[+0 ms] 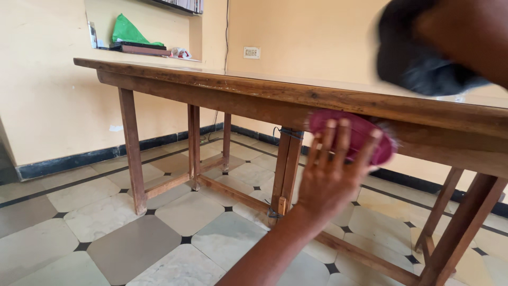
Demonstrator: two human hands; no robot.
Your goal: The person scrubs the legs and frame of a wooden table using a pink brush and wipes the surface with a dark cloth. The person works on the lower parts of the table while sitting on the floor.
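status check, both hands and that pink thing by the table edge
Left hand holding pink round object against table edge. Right hand grips dark cloth above tabletop. Nothing blocking.

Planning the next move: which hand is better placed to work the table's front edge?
Probably left: left hand presses a pink disc against that edge; right hand is above the tabletop, holding a dark cloth.
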